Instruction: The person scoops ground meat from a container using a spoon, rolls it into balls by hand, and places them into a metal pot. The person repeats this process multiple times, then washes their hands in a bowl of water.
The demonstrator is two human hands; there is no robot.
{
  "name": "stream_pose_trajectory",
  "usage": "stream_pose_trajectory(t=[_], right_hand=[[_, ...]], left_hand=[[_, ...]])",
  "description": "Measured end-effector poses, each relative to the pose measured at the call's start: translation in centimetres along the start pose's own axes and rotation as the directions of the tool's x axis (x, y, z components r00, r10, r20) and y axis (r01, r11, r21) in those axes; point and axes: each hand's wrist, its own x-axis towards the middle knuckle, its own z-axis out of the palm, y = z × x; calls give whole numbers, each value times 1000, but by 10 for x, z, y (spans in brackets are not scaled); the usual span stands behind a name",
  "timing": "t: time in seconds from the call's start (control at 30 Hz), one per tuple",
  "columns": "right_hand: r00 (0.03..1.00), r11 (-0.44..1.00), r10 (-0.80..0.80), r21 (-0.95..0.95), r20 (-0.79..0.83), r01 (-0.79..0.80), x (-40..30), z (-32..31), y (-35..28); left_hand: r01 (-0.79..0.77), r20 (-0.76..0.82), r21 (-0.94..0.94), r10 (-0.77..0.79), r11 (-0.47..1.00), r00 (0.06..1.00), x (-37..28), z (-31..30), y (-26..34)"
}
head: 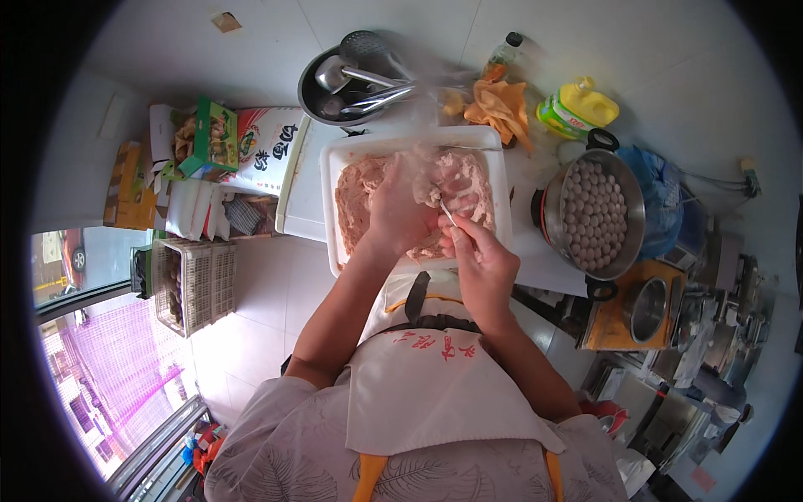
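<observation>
A white plastic tub [504, 188] in front of me holds pink minced meat paste [359, 204]. Over it my left hand [399, 210] is curled around some of the paste, and a pale lump [430, 194] bulges out at its thumb side. The fingers of my right hand [483, 257] pinch a small metal spoon [446, 212] by its handle. The spoon's tip touches or nearly touches the lump. A hazy smear blurs the view around my left fingertips and the tub's far edge.
To the right, a two-handled steel pot [635, 216] contains many pale meatballs [593, 213]. Behind the tub are a dark basin [307, 94] of ladles, an orange cloth [499, 106] and a yellow pump bottle [580, 106]. A flour sack [270, 150] and plastic crate [213, 282] stand left; a steel bowl [648, 309] sits lower right.
</observation>
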Motion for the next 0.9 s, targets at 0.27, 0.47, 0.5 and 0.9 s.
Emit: stream_pose_trajectory(t=[0.27,0.47,0.5,0.9], right_hand=[[734,494,-570,-560,369,665,-4,-25,5],[742,549,-633,-548,220,631,-6,-32,-33],[750,557,-635,-562,186,612,-7,-34,-36],[976,984,-112,-158,-188,82,-3,-56,-21]], left_hand=[[101,-166,586,-3,804,986,1,-23,17],[159,-373,518,55,840,926,2,-7,16],[171,-395,464,30,869,918,0,-4,19],[-242,179,964,400,112,899,-9,-5,-5]])
